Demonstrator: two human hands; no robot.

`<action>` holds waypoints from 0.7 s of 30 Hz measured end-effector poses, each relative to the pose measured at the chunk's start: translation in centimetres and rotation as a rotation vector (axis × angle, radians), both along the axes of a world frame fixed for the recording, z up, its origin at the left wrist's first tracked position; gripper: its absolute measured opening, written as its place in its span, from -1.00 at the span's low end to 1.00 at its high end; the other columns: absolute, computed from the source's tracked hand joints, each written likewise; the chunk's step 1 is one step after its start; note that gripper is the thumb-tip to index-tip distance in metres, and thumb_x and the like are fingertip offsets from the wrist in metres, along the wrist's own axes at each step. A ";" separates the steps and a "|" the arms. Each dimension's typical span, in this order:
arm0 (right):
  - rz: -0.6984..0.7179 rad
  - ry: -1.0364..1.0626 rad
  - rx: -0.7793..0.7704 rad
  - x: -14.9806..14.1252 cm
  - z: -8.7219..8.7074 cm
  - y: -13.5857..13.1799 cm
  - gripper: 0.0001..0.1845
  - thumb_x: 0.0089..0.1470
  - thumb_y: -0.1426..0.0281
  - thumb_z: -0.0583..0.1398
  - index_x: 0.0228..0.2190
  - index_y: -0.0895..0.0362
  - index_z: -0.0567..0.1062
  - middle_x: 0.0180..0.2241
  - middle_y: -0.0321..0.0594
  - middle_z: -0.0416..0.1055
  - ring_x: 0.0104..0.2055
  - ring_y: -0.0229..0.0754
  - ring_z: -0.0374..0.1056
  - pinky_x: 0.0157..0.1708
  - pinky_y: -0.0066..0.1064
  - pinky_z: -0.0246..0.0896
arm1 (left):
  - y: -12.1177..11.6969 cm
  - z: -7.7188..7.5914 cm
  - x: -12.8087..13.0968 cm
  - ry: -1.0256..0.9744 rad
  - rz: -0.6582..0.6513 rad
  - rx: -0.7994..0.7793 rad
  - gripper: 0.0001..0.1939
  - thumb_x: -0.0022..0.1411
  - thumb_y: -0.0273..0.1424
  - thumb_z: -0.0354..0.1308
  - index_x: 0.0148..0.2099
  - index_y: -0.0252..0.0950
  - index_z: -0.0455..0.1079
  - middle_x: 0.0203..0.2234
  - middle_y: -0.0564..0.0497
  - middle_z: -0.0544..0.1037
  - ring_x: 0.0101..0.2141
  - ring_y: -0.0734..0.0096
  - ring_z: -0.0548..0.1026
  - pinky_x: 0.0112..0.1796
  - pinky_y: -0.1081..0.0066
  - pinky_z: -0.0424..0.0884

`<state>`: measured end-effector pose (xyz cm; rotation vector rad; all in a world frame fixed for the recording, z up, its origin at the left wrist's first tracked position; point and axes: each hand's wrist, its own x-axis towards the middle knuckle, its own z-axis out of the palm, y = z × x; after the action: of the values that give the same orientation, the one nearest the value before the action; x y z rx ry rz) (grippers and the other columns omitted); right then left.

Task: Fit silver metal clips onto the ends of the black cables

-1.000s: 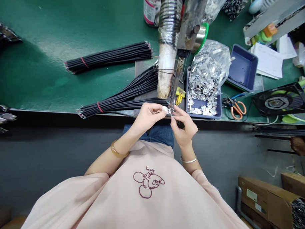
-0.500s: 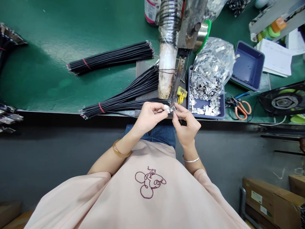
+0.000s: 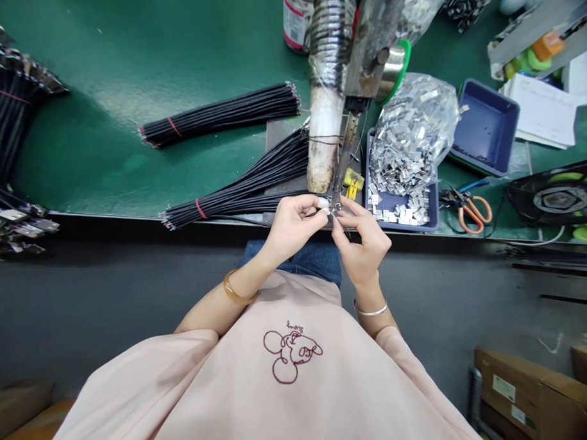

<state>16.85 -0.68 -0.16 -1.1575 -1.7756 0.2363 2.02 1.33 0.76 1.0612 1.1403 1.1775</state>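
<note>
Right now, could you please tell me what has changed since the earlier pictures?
The view has swung slightly left, bringing more of the far-left cables into sight. Nothing was visibly taken up or let go: the left hand and right hand still meet at small metal parts; the upper cable bundle and filled blue tray stay put.

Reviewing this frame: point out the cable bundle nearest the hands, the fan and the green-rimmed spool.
Cable bundle [image 3: 225, 194]: head view, cables beside the red band.
Fan [image 3: 557, 200]: head view, hub.
Green-rimmed spool [image 3: 393, 69]: head view, silver side.
</note>
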 end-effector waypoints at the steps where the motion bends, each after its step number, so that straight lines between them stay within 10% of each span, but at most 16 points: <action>1: -0.001 0.004 -0.007 0.0 0.0 -0.1 -0.91 0.15 0.50 0.25 -0.35 0.06 0.51 -0.06 -0.18 0.62 -0.09 -0.13 0.60 -0.10 -0.23 0.57 | 0.0 -0.1 0.0 0.014 -0.013 0.004 -0.86 0.02 -0.39 0.19 -0.44 -0.39 0.44 -0.66 0.17 0.14 -0.60 0.64 0.05 -0.53 0.51 -0.03; 21: -0.040 0.007 -0.058 0.1 0.1 0.0 -0.93 0.16 0.48 0.28 -0.35 0.07 0.52 -0.21 -0.23 0.64 -0.15 -0.16 0.60 -0.21 -0.32 0.54 | -0.8 -0.2 0.0 0.233 -0.039 0.073 -0.85 0.10 -0.42 0.15 -0.46 -0.38 0.43 -0.66 0.18 0.06 -0.57 0.62 -0.01 -0.53 0.50 -0.08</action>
<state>16.92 -0.72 -0.08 -1.2305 -1.7480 0.2691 2.04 0.54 0.58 1.2971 1.2576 1.0920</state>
